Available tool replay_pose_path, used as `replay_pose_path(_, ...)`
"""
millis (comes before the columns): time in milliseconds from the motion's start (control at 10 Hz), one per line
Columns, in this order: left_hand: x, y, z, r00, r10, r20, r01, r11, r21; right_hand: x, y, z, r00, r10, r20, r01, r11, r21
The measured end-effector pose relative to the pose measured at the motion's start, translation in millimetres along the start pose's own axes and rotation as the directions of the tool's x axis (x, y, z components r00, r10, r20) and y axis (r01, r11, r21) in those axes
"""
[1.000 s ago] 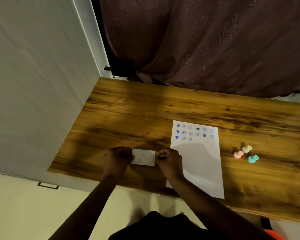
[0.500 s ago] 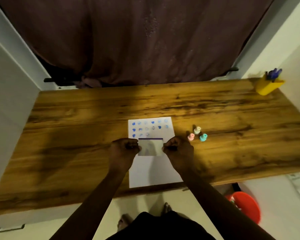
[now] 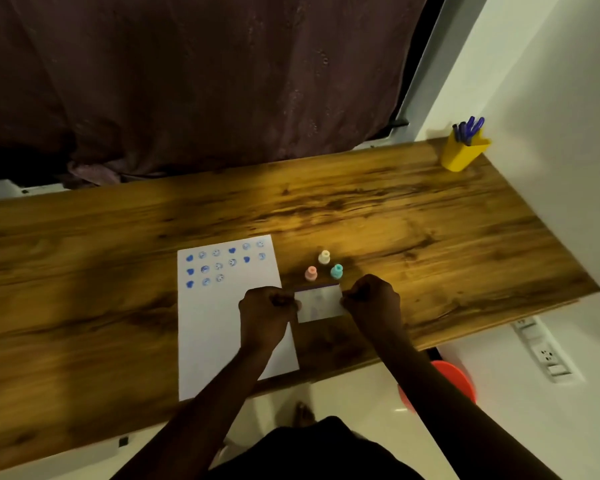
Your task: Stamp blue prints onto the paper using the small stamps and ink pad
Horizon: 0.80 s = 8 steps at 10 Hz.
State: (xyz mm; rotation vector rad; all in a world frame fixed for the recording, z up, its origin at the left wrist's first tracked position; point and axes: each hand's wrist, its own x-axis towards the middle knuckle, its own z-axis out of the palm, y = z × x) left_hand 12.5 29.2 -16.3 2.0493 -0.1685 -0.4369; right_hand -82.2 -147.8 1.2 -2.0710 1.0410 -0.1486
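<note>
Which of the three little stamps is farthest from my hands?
The cream-white stamp. It stands at the back of the trio, while the pink stamp and the teal stamp stand in front of it, close to the ink pad you hold.

The bench [image 3: 395,220] is wood, or a wood-look laminate, with dark streaky grain and a smooth, faintly glossy face that catches warm light near its middle. The paper [image 3: 219,323] is a matt white sheet, flat and smooth, with blue ink prints at its 12 o'clock end. The 3 small stamps [image 3: 324,266], at 3 o'clock of those prints, look like smooth pastel plastic. The ink pad [image 3: 320,304] has a pale, slightly shiny case. At 2 o'clock on the bench, the pen holder [image 3: 462,154] is glossy yellow plastic. The curtain [image 3: 201,81] behind is soft matt cloth with a faint embroidered pattern. The floor [image 3: 357,400] looks glossy.
</note>
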Motion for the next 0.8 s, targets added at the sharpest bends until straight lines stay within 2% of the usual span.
replay_pose_path(200, 2.4, 5.0, 31.5, 1.000, 0.024, 0.002, -0.024, 0.996, 0.083, 18.9, 20.2, -12.6, 1.000, 0.017, 0.026, -0.016, 0.999, -0.032)
replay_pose_path(500, 9.7, -1.3, 46.0, 0.999, -0.025, 0.043, 0.020, 0.993, 0.116, 26.4, 32.8, -12.1, 0.996, 0.053, 0.065, -0.053, 0.999, 0.005)
replay_pose_path(600, 11.1, -3.0, 46.7, 0.998, -0.029, 0.054, 0.024, 0.995, 0.093, 26.6, 35.4, -12.4, 0.998, 0.010, 0.067, -0.010, 1.000, -0.005)
replay_pose_path(800, 13.8, -6.5, 47.7, 0.997, 0.048, 0.061, -0.056, 0.990, 0.131, 24.1, 33.7, -12.1, 0.997, -0.013, 0.070, 0.014, 1.000, -0.007)
